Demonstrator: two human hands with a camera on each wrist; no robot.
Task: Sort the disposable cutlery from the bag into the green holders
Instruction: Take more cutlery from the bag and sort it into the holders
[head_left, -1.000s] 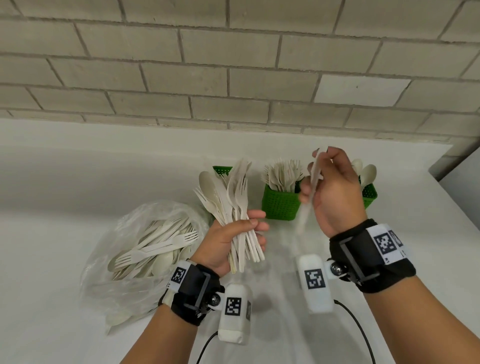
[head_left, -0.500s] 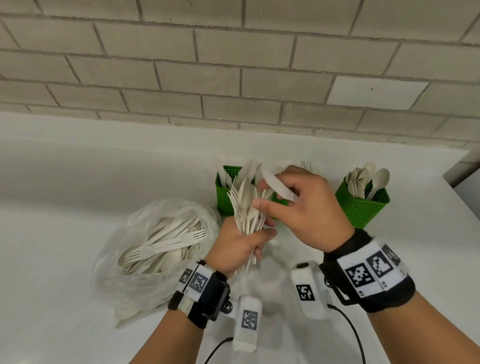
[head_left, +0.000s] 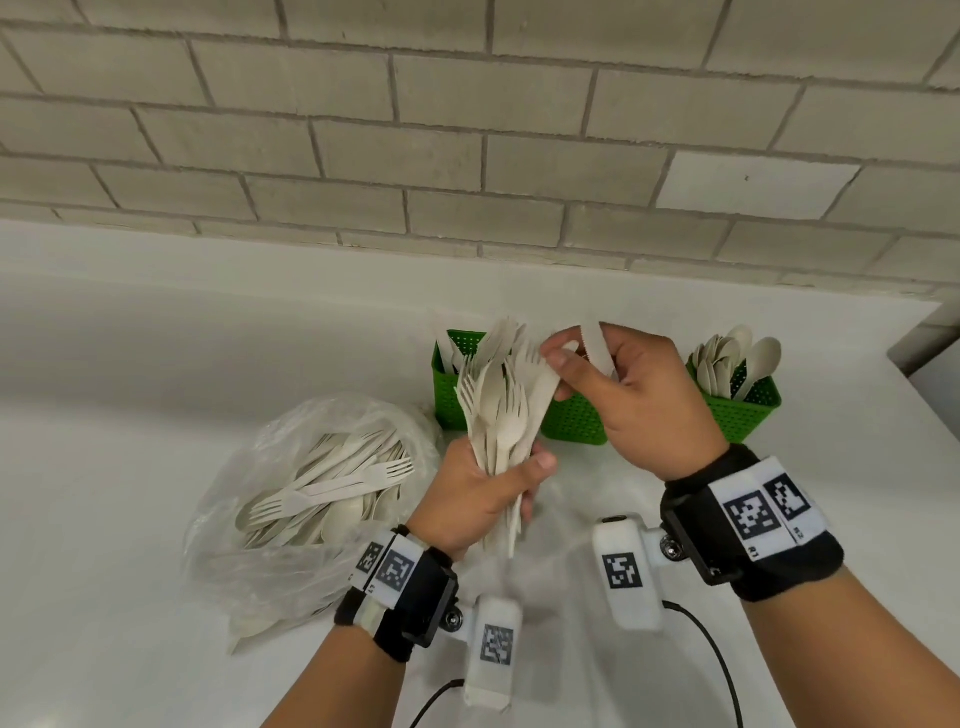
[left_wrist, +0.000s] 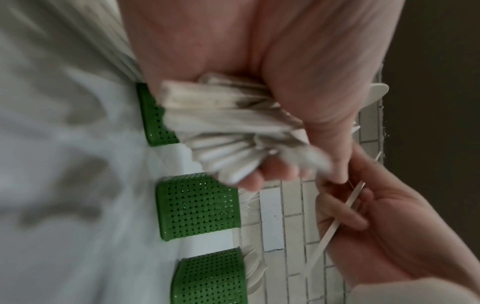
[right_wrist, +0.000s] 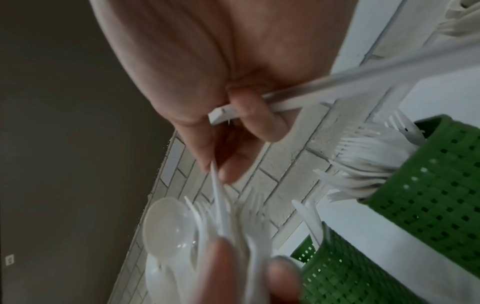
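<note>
My left hand (head_left: 535, 483) grips a bunch of pale disposable cutlery (head_left: 498, 410) upright by its handles (left_wrist: 233, 127), in front of the green holders. My right hand (head_left: 561, 358) keeps a knife (head_left: 597, 348) tucked under its curled fingers (right_wrist: 254, 115). Its thumb and forefinger pinch the tip of another piece (head_left: 543, 387) in the bunch (right_wrist: 207, 226). The left holder (head_left: 449, 395) has knives, the middle holder (head_left: 576, 418) has forks (right_wrist: 363, 156), and the right holder (head_left: 743, 405) has spoons. The clear bag (head_left: 311, 493) lies left of my left hand with several forks and spoons inside.
A white counter (head_left: 156, 389) runs to a pale brick wall (head_left: 467, 156) just behind the holders. The counter's right edge (head_left: 914, 364) lies close to the spoon holder. Black cables (head_left: 701, 639) trail from the wrist cameras toward me.
My right hand, still holding the knife, came left from over the middle holder to the bunch and now pinches a piece there. My left hand has closed the fanned bunch tighter.
</note>
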